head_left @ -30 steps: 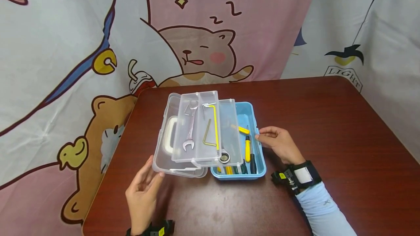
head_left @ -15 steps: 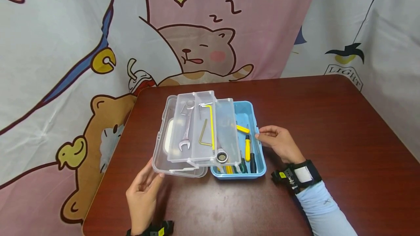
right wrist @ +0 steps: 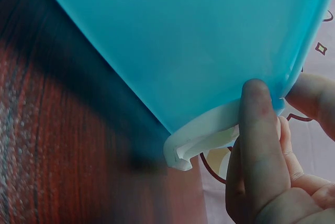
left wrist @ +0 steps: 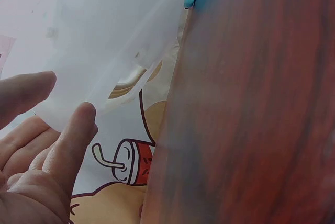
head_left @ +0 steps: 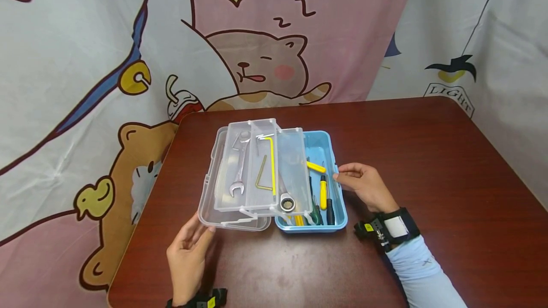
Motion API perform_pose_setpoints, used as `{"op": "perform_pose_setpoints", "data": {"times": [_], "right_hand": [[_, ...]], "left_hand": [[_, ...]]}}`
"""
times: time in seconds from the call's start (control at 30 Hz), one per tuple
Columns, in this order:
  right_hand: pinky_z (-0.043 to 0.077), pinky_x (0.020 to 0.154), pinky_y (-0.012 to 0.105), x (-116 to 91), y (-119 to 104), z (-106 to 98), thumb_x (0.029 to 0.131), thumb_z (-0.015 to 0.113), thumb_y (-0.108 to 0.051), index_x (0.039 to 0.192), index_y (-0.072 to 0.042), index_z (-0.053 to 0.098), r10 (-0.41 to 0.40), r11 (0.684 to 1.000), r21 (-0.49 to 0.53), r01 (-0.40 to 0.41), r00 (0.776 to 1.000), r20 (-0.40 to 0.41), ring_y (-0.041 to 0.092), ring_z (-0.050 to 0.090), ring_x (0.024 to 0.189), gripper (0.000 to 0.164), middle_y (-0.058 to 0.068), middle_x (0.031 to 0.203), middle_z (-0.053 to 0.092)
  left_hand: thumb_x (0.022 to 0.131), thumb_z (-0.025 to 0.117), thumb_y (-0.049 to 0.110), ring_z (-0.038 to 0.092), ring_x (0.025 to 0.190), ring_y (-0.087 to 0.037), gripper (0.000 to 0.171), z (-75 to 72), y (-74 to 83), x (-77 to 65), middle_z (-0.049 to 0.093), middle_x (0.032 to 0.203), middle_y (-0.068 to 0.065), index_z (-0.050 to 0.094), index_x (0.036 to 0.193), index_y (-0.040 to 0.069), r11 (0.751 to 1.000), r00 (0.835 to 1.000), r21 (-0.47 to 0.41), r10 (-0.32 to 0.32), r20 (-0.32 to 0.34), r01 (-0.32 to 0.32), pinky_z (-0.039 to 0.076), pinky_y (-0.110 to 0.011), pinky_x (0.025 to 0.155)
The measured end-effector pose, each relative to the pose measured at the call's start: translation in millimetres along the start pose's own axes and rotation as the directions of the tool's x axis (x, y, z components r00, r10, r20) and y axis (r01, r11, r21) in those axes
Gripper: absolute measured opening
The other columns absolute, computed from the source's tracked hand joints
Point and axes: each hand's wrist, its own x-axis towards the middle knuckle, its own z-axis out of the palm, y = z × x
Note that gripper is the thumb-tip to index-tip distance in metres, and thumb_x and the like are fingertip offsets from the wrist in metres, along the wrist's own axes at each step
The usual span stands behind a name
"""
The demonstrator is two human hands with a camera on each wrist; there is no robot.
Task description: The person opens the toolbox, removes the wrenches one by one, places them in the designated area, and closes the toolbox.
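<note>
A blue toolbox (head_left: 341, 206) stands with its clear lid (head_left: 206, 203) folded out to the left. My left hand (head_left: 187, 255) holds the lid's near left corner between thumb and fingers. My right hand (head_left: 366, 187) pinches the toolbox's right side beside a white latch (right wrist: 207, 127), seen in the right wrist view. Two clear trays are fanned out leftward above the box. An open-end wrench (head_left: 239, 170) and hex keys, one yellow (head_left: 272, 165), lie in the upper tray (head_left: 259, 205). The lower tray (head_left: 295, 156) holds a ring-ended wrench (head_left: 287, 202), partly hidden.
Inside the toolbox lie several screwdrivers, among them a yellow-handled one (head_left: 323, 194) and a black-handled one (head_left: 330, 213). The brown table (head_left: 428, 165) extends to the right and front. A cartoon-printed cloth (head_left: 342, 13) hangs behind it.
Both trays have swung slightly left and the upper one has come down closer over the lid. The lid has tipped a little further left. Both hands have stayed nearly in place.
</note>
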Motion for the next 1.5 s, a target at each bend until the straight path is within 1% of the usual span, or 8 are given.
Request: {"op": "perform_pose_setpoints", "data": {"times": [0.37, 0.63, 0.87, 1.03, 1.07, 1.2, 1.27, 1.5], "right_hand": [[0.061, 0.091, 0.043, 0.5, 0.2, -1.0, 0.096, 0.077, -0.026, 0.128, 0.005, 0.061, -0.006, 1.000, -0.009, 0.006, 1.000, -0.003, 0.022, 0.071, 0.096, 0.046, 0.021, 0.121, 0.068], [0.062, 0.086, 0.037, 1.4, 1.3, -0.2, 0.095, 0.078, -0.022, 0.126, 0.007, 0.061, -0.022, 1.000, 0.016, 0.022, 1.000, 0.003, 0.021, 0.071, 0.095, 0.046, 0.022, 0.117, 0.069], [0.062, 0.088, 0.038, 1.6, 1.3, 0.4, 0.095, 0.077, -0.024, 0.127, 0.007, 0.061, -0.024, 1.000, 0.003, 0.024, 1.000, 0.005, 0.021, 0.071, 0.097, 0.047, 0.021, 0.119, 0.069], [0.062, 0.088, 0.038, 0.3, 0.1, 0.5, 0.095, 0.078, -0.024, 0.127, 0.006, 0.061, -0.013, 1.000, 0.006, 0.013, 1.000, 0.002, 0.022, 0.071, 0.097, 0.047, 0.021, 0.119, 0.069], [0.062, 0.088, 0.038, 0.0, 0.0, 0.5, 0.095, 0.078, -0.024, 0.127, 0.006, 0.061, -0.013, 1.000, 0.007, 0.013, 1.000, 0.003, 0.022, 0.071, 0.097, 0.047, 0.021, 0.119, 0.069], [0.062, 0.088, 0.038, -0.6, -0.3, 0.4, 0.095, 0.077, -0.024, 0.128, 0.006, 0.061, -0.017, 1.000, 0.012, 0.017, 1.000, 0.004, 0.022, 0.071, 0.096, 0.047, 0.020, 0.118, 0.069], [0.062, 0.088, 0.039, -0.6, 0.1, 0.2, 0.095, 0.078, -0.023, 0.127, 0.006, 0.061, -0.017, 1.000, 0.013, 0.017, 1.000, 0.004, 0.022, 0.071, 0.096, 0.047, 0.021, 0.118, 0.069], [0.062, 0.088, 0.039, -0.4, -0.3, 0.0, 0.095, 0.078, -0.023, 0.127, 0.007, 0.061, -0.020, 1.000, 0.011, 0.020, 1.000, 0.003, 0.022, 0.071, 0.096, 0.047, 0.022, 0.118, 0.069]], "left_hand": [[0.086, 0.079, -0.009, 0.070, 0.110, -0.007, 0.048, -0.3, -1.5, -0.5, 0.063, 0.135, -0.026, 0.067, 0.132, -0.002, 1.000, 1.000, 0.002, -0.019, 0.009, 0.019, 0.057, -0.026, 0.083], [0.087, 0.079, -0.007, 0.070, 0.108, -0.005, 0.046, -0.7, -2.0, -1.3, 0.065, 0.131, -0.027, 0.068, 0.131, -0.003, 0.998, 0.998, 0.025, -0.063, 0.003, 0.063, 0.058, -0.024, 0.083], [0.086, 0.080, -0.008, 0.071, 0.106, -0.005, 0.045, -1.2, -2.5, -1.0, 0.068, 0.128, -0.023, 0.069, 0.129, -0.003, 0.996, 0.996, 0.028, -0.089, 0.002, 0.088, 0.058, -0.023, 0.083], [0.085, 0.079, -0.010, 0.072, 0.105, -0.008, 0.043, -0.3, -3.9, -1.1, 0.072, 0.121, -0.010, 0.070, 0.126, -0.004, 0.997, 0.997, 0.028, -0.076, -0.001, 0.076, 0.058, -0.024, 0.082], [0.085, 0.079, -0.011, 0.072, 0.105, -0.008, 0.043, -0.3, -4.2, -1.2, 0.072, 0.120, -0.010, 0.070, 0.126, -0.005, 0.997, 0.997, 0.026, -0.073, 0.000, 0.073, 0.058, -0.024, 0.082], [0.085, 0.078, -0.012, 0.072, 0.105, -0.007, 0.043, -0.3, -5.3, -0.7, 0.071, 0.123, -0.017, 0.069, 0.126, -0.007, 0.997, 0.997, 0.030, -0.073, 0.005, 0.073, 0.058, -0.024, 0.082], [0.085, 0.078, -0.013, 0.071, 0.104, -0.006, 0.043, -0.7, -5.5, -0.6, 0.067, 0.126, -0.026, 0.068, 0.127, -0.007, 0.996, 0.997, 0.038, -0.083, 0.008, 0.082, 0.058, -0.023, 0.082], [0.085, 0.076, -0.014, 0.072, 0.102, -0.005, 0.041, -1.3, -6.9, 0.4, 0.067, 0.125, -0.028, 0.067, 0.126, -0.009, 0.994, 0.995, 0.044, -0.098, 0.026, 0.097, 0.058, -0.023, 0.083]]}}
